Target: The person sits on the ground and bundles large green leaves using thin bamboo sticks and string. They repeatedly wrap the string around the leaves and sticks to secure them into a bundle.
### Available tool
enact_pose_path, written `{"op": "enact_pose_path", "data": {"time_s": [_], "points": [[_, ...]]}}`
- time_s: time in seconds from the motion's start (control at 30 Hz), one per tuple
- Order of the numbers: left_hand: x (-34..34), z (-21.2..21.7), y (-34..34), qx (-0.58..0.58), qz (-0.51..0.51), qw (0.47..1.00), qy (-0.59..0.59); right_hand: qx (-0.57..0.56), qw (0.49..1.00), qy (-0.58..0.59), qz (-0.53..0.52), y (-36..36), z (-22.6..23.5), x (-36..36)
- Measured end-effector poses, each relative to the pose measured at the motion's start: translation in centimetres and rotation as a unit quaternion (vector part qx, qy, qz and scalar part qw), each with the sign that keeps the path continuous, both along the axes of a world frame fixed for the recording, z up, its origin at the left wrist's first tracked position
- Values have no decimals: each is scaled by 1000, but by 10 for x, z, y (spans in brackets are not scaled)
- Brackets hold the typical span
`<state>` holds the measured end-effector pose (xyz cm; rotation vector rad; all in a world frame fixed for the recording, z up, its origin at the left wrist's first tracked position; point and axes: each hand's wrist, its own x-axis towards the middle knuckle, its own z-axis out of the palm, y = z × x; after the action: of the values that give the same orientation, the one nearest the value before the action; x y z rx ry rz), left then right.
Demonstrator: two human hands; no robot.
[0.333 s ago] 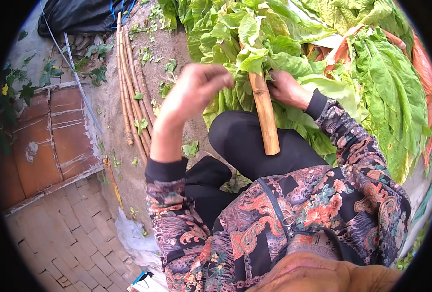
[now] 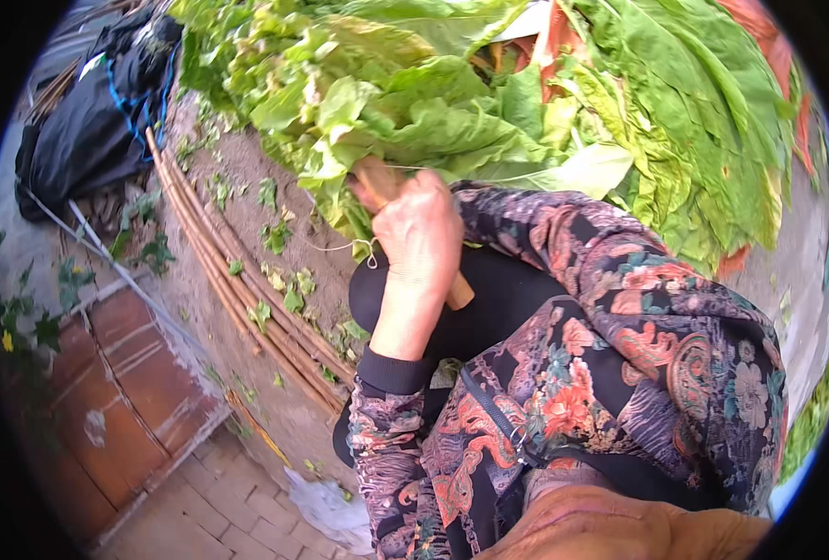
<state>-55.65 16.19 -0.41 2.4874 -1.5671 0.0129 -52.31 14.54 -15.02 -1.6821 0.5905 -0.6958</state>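
Note:
My left hand is closed around a thick wooden stick that lies across my lap. The stick's far part runs under a bunch of large green leaves hanging on it. A thin pale string dangles beside my left hand's knuckles. My right sleeve, dark with a flower pattern, reaches toward the leaves. My right hand is hidden behind my left hand and the leaves.
A big heap of green leaves fills the top and right. Several long thin canes lie on the dirt to my left, with leaf scraps around them. A black bundle sits at far left, and brick paving lies below.
My left hand has come down from above the leaves and closed on the stick. My right hand, earlier resting by the stick, is now out of sight.

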Motion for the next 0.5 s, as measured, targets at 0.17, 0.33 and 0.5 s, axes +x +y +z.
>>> {"op": "enact_pose_path", "data": {"time_s": [0.17, 0.33, 0.5], "points": [[-10, -26, -1, 41, -96, 982, -158, -15, 983, 27, 181, -30, -25, -28], [-11, -18, 9, -58, -150, 986, -48, -267, 940, 68, 200, -126, 44, -150], [-14, -17, 5, -2, -194, 979, -66, -399, 738, 504, -204, -274, -32, -290]]}}
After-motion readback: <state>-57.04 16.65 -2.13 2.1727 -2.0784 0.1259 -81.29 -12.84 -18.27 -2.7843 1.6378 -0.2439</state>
